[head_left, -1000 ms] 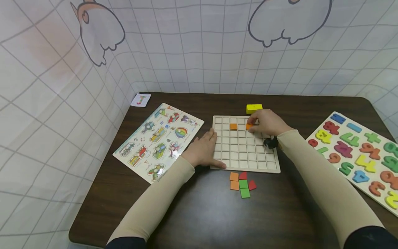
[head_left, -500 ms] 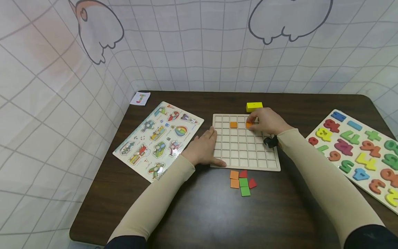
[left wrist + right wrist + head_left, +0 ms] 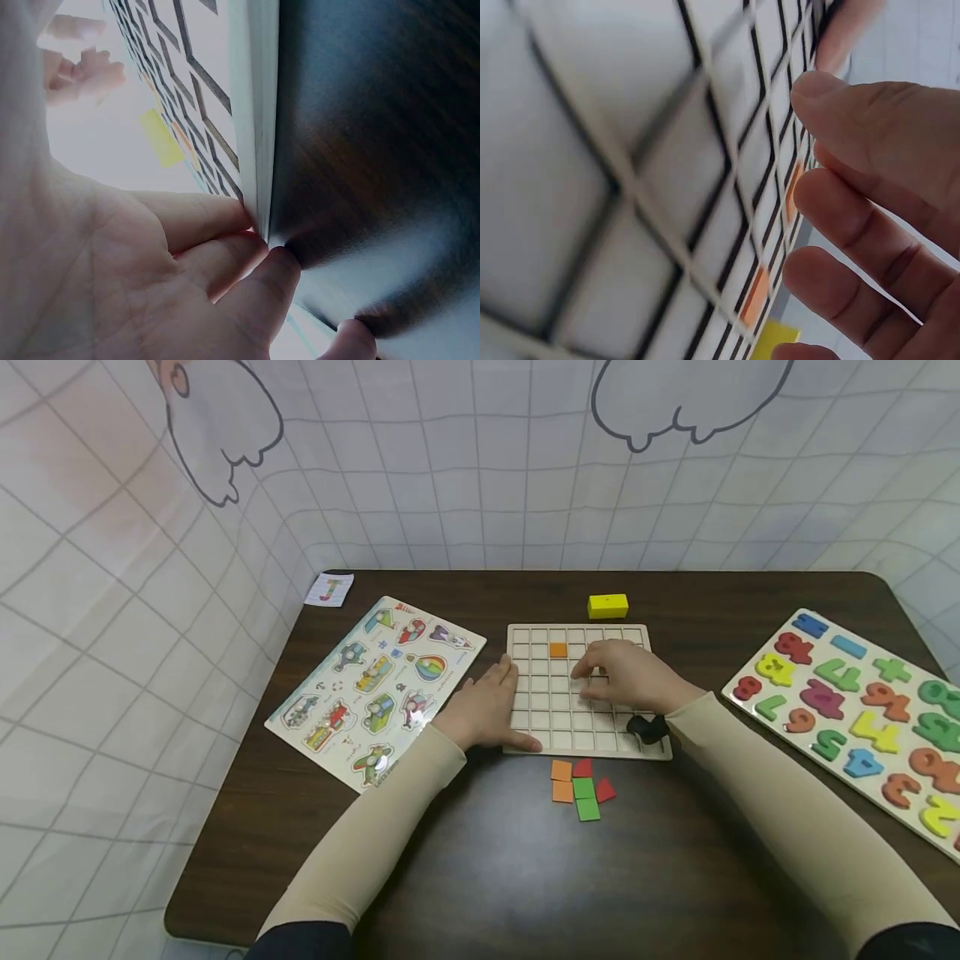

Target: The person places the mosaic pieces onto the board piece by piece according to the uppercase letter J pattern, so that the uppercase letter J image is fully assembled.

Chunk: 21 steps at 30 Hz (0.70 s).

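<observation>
A pale wooden grid board (image 3: pixel 558 720) lies at the middle of the table. My left hand (image 3: pixel 480 706) rests along its left edge with fingers extended, the thumb at the near left corner. Over the board's right half is my right hand (image 3: pixel 630 677), its fingers loosely bent and nothing between them. One orange square tile (image 3: pixel 558 650) sits in a far-row cell. The right wrist view shows a second orange tile (image 3: pixel 756 296) in the grid, which the right hand hides in the head view. Just below the board lie loose orange (image 3: pixel 561 770), green (image 3: pixel 588 810) and red tiles (image 3: pixel 604 790).
Behind the board stands a yellow block (image 3: pixel 607 607). A picture puzzle board (image 3: pixel 352 693) lies to the left, partly under the left forearm. At the right is a number puzzle board (image 3: pixel 847 693). A small card (image 3: pixel 328 590) lies at the far left corner.
My right hand has let go of the orange tile in the far row and drawn back toward me. The left hand stays at the board's edge. The head view has tilted slightly.
</observation>
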Each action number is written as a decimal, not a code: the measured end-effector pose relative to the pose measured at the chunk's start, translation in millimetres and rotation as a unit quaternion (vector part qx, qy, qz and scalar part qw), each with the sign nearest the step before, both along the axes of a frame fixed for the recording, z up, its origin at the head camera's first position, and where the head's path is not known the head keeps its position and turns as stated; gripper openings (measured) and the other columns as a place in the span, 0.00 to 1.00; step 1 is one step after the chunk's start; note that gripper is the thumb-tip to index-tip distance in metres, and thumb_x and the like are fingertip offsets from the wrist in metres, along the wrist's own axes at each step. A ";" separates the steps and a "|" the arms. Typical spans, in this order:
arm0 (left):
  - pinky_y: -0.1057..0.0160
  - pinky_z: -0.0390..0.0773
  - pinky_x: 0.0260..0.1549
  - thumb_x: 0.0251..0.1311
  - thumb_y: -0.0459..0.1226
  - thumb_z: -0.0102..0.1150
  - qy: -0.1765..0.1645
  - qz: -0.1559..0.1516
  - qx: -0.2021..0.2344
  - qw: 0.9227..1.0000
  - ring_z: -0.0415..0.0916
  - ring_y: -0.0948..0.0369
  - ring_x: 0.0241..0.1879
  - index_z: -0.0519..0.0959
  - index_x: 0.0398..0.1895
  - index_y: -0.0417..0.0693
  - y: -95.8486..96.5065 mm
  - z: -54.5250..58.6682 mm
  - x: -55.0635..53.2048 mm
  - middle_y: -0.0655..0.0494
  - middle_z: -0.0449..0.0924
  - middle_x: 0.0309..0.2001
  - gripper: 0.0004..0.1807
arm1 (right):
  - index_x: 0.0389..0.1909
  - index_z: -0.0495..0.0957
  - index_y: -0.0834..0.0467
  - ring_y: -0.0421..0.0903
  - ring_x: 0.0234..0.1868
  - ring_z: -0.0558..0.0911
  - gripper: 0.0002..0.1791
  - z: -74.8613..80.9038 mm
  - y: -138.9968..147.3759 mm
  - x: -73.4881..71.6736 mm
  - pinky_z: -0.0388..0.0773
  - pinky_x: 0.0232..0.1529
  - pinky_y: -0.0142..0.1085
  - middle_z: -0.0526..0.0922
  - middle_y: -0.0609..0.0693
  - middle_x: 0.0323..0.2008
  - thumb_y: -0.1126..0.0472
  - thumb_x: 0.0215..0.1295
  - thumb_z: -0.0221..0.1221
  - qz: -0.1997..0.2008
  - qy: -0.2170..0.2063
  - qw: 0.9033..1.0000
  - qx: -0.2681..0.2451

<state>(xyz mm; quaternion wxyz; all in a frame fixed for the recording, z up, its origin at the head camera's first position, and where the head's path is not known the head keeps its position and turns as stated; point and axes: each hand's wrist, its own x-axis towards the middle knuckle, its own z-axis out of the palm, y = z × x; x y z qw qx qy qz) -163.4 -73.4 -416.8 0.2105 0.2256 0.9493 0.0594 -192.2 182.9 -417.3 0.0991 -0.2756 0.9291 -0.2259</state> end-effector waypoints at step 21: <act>0.38 0.63 0.76 0.47 0.73 0.70 0.012 -0.002 0.002 1.000 0.46 0.50 0.85 0.44 0.84 0.37 0.6 -2.2 -0.8 0.43 0.39 0.86 0.75 | 0.39 0.90 0.50 0.40 0.37 0.79 0.08 3.9 -9.9 76.7 0.81 0.45 0.39 0.87 0.41 0.35 0.56 0.59 0.75 0.149 0.038 0.988 -0.007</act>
